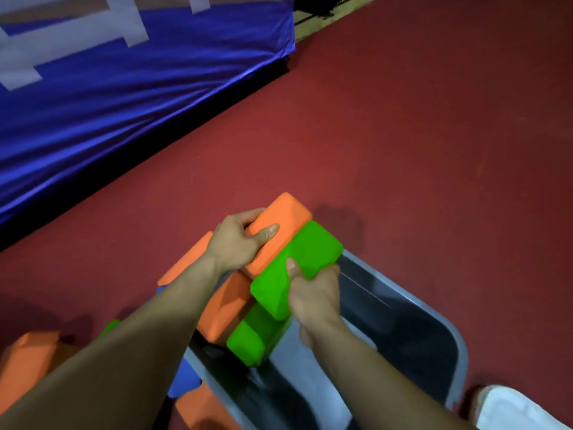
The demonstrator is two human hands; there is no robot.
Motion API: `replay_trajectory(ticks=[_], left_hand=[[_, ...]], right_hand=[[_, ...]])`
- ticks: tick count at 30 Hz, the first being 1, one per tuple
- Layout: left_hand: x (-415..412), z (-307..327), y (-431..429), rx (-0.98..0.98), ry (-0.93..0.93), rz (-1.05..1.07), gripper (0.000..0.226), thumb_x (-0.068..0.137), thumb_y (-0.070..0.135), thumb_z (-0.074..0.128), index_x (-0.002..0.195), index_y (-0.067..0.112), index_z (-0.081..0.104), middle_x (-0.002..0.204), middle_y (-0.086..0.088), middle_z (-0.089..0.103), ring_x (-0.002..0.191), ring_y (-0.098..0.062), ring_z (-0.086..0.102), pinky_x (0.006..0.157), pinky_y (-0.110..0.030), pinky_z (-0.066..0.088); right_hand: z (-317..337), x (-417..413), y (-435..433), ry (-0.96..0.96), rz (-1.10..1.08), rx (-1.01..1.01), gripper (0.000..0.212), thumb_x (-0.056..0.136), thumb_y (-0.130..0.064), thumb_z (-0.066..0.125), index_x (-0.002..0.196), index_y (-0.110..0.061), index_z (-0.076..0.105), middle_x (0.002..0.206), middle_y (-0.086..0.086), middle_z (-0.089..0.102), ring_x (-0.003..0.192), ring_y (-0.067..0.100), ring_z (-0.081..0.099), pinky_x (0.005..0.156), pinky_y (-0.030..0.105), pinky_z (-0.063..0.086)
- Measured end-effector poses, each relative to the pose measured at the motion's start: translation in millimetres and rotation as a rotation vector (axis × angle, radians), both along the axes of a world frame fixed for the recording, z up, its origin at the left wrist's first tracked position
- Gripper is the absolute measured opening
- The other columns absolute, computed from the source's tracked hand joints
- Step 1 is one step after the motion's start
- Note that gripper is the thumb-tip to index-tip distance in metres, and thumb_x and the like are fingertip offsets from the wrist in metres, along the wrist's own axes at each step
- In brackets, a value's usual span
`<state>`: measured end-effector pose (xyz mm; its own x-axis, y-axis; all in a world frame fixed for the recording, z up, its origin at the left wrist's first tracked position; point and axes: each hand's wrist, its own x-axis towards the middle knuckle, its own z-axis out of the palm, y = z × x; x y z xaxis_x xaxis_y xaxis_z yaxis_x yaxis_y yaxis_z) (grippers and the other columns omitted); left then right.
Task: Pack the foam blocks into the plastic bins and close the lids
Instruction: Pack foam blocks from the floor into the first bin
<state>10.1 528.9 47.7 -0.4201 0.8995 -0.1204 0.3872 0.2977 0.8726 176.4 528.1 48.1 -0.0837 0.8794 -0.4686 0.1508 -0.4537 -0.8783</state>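
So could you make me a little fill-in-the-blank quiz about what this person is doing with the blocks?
1. The left hand grips an ____ foam block.
2. The right hand grips a ____ foam block.
3. Both held blocks are above a grey plastic ____.
4. The floor is ____.

Missing words: orange; green; bin; red

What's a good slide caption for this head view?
Left hand grips orange foam block, right hand green block, over grey bin.
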Motion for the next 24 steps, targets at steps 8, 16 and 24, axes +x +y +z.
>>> replay_trajectory(ticks=[8, 16, 24], left_hand=[[-16.4, -22.1, 4.4, -0.048, -0.064, -0.049, 0.039, 0.074, 0.054, 0.070, 0.109, 0.037, 0.071, 0.103, 0.012, 0.076, 0.100, -0.009, 0.070, 0.095, -0.041, 0.055], [-19.4, -80.4, 14.8, -0.160, 0.147, -0.107, 0.060, 0.085, 0.063, 0.056, 0.135, 0.030, 0.057, 0.125, 0.006, 0.070, 0.119, -0.018, 0.063, 0.102, -0.036, 0.048], [-16.9, -131.7, 7.0, -0.104, 0.511, -0.137, 0.064, 0.100, 0.051, 0.039, 0.146, 0.006, 0.043, 0.132, -0.019, 0.060, 0.121, -0.034, 0.057, 0.103, -0.039, 0.040]], right_hand=[[4.3, -7.8, 47.4, 0.071, 0.074, -0.175, 0.039, 0.083, -0.022, 0.074, 0.116, -0.006, 0.062, 0.107, 0.013, 0.073, 0.093, 0.034, 0.072, 0.078, 0.068, 0.054], [-71.1, -21.9, 48.1, -0.061, 0.114, -0.261, 0.040, 0.094, -0.022, 0.068, 0.127, -0.009, 0.050, 0.121, 0.011, 0.067, 0.099, 0.030, 0.068, 0.064, 0.043, 0.058], [-118.4, -32.7, 56.6, -0.235, 0.180, -0.150, 0.062, 0.085, -0.039, 0.074, 0.125, -0.004, 0.042, 0.122, 0.011, 0.063, 0.109, 0.030, 0.065, 0.093, 0.055, 0.054]])
